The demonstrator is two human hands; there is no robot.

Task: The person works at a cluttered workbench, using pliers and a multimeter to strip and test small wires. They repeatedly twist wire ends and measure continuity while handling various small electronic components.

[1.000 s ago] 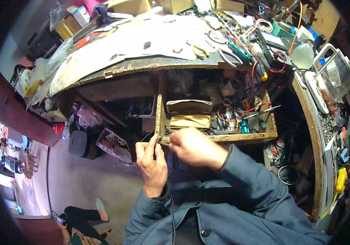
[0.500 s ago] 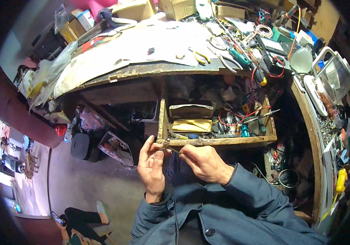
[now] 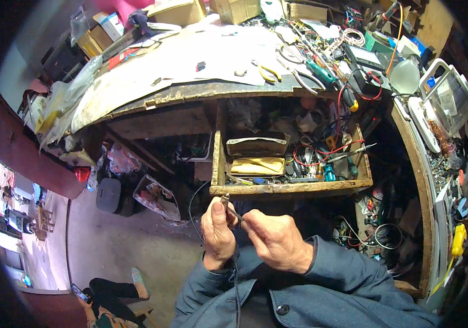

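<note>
1. The small shiny metal piece [image 3: 224, 200] is up at the tips of the left hand [image 3: 218, 234]. It sits near the front board of the rough brown wooden drawer [image 3: 294, 189]. I cannot tell if it touches the board.

2. The left thumb and fingers are pinched tight on that piece. The right hand [image 3: 280, 238] has its fingers curled in and grips a thin dark rod [image 3: 234, 214].

3. The step in hand looks like working on the little piece with the rod. The rod points at it and seems to meet it, but the spot is too small to be sure.

4. I think the next move needs a firm left pinch, so the piece does not slip. The right hand should push or turn gently.

5. If the piece drops, it could get lost. The drawer is full of bits, like the flat yellow pouch [image 3: 257, 166] and the teal-handled tool [image 3: 329, 173].
</note>
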